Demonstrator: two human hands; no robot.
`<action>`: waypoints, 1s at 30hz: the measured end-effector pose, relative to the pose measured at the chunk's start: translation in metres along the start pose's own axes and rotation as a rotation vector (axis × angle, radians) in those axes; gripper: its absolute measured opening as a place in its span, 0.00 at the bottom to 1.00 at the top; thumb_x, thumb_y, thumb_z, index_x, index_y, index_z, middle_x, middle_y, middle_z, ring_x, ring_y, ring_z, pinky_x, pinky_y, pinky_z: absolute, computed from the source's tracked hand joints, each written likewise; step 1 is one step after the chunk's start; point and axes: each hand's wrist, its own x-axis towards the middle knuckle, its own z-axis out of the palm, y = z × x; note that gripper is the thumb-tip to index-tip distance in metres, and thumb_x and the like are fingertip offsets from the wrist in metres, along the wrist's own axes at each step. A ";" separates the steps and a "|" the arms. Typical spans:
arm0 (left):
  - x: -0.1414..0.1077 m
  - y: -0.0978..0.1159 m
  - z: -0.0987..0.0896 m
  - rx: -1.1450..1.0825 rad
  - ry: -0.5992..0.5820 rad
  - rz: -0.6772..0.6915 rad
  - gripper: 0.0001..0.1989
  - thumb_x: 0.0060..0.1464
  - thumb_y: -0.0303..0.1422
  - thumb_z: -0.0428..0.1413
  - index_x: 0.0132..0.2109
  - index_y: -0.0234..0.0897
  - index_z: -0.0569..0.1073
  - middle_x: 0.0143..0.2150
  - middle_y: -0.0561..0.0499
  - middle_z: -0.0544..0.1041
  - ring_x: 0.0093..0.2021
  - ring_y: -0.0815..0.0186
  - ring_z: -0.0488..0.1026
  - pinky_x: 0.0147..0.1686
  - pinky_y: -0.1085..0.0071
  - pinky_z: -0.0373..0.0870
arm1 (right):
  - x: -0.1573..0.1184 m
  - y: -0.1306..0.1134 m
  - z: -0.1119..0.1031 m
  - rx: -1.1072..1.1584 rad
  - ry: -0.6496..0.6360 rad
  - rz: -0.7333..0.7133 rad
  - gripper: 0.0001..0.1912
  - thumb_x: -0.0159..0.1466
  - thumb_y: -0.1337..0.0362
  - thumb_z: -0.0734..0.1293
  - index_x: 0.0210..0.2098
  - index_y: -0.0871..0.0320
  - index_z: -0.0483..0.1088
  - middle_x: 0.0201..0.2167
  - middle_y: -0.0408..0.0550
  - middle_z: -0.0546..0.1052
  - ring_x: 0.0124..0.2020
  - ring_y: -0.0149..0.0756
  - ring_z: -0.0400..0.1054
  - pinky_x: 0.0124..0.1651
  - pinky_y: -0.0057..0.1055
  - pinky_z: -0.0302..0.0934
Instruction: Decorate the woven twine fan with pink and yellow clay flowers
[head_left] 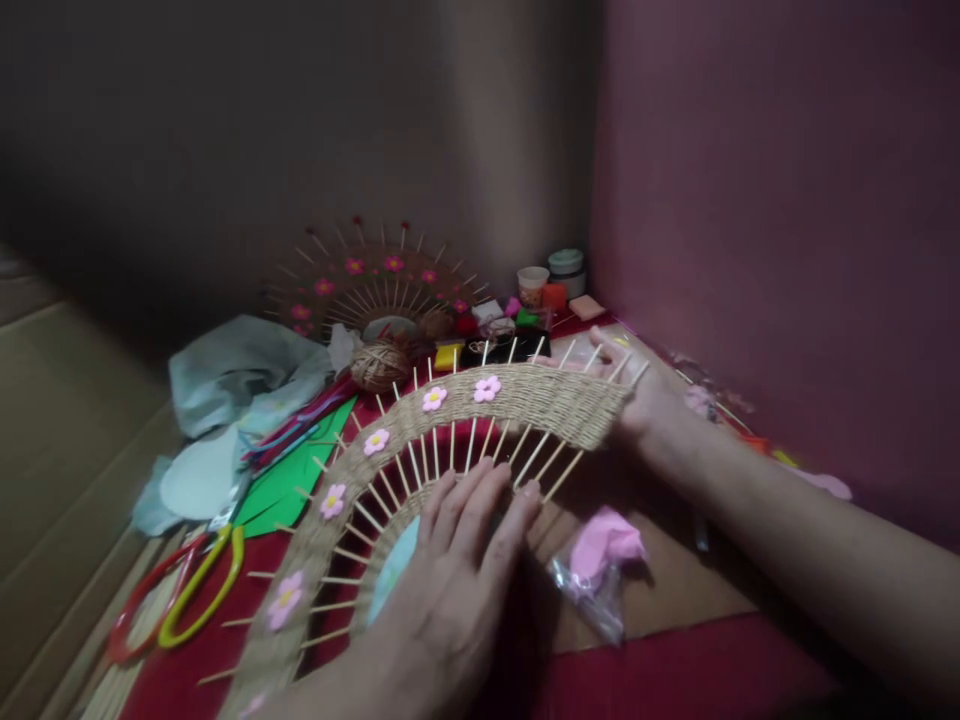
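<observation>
A woven twine fan frame (405, 425) with thin sticks curves across the middle, its right end raised. Pink clay flowers (376, 441) with mostly yellow centres dot its outer band; the one at top right (487, 389) shows no yellow. My left hand (457, 580) lies over the inner ring, fingers stretched out across the sticks. At the band's right end, my right hand (645, 400) holds it from behind, its fingers partly hidden by the weave. Pink clay (606, 545) in clear plastic wrap sits on brown cardboard (675, 590) below.
Scissors (199, 590) with red and yellow handles lie at left beside green sheets (292, 485). Behind are a twine ball (380, 366), a crumpled plastic bag (240, 370), coloured clay blocks, a paper cup (533, 285) and a second flowered fan (375, 275). A wall (780, 200) rises at right.
</observation>
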 end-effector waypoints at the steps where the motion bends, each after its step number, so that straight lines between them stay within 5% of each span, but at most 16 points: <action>1: 0.001 -0.001 0.002 0.008 -0.011 -0.016 0.29 0.55 0.16 0.42 0.63 0.30 0.54 0.61 0.36 0.58 0.63 0.51 0.51 0.57 0.45 0.56 | 0.003 0.003 -0.003 0.009 0.022 0.019 0.26 0.61 0.48 0.55 0.42 0.64 0.68 0.39 0.61 0.75 0.45 0.49 0.69 0.46 0.51 0.64; 8: 0.009 -0.010 0.015 0.064 -0.139 -0.082 0.31 0.54 0.16 0.41 0.65 0.33 0.51 0.62 0.39 0.59 0.62 0.52 0.54 0.59 0.46 0.54 | 0.004 -0.007 -0.042 -0.073 0.204 0.097 0.31 0.62 0.50 0.45 0.47 0.65 0.65 0.35 0.63 0.73 0.42 0.50 0.72 0.44 0.50 0.66; 14: 0.013 -0.012 0.026 0.079 -0.231 -0.083 0.29 0.58 0.21 0.41 0.65 0.36 0.50 0.62 0.40 0.61 0.61 0.51 0.57 0.57 0.45 0.58 | 0.012 -0.033 -0.060 -0.503 0.419 0.002 0.23 0.64 0.60 0.54 0.56 0.59 0.60 0.52 0.57 0.70 0.52 0.42 0.67 0.51 0.38 0.64; 18: 0.015 -0.011 0.028 0.088 -0.303 -0.119 0.28 0.57 0.23 0.43 0.65 0.37 0.52 0.62 0.39 0.61 0.61 0.50 0.58 0.57 0.46 0.57 | 0.035 -0.033 -0.062 -0.912 0.330 0.148 0.13 0.63 0.62 0.64 0.46 0.60 0.70 0.46 0.52 0.73 0.47 0.42 0.68 0.49 0.40 0.63; 24: 0.012 -0.013 0.019 0.128 -0.336 -0.149 0.29 0.55 0.24 0.46 0.63 0.41 0.55 0.62 0.41 0.61 0.60 0.50 0.59 0.57 0.47 0.55 | 0.060 -0.014 -0.064 -1.315 0.212 0.378 0.16 0.65 0.60 0.63 0.51 0.59 0.66 0.50 0.52 0.70 0.46 0.39 0.68 0.46 0.42 0.65; 30: 0.012 -0.009 0.001 0.095 -0.256 -0.186 0.26 0.55 0.27 0.49 0.61 0.40 0.58 0.61 0.41 0.62 0.59 0.49 0.59 0.57 0.47 0.55 | 0.054 -0.009 -0.059 -1.440 0.227 0.290 0.17 0.65 0.60 0.63 0.51 0.59 0.65 0.50 0.52 0.69 0.46 0.39 0.68 0.46 0.42 0.65</action>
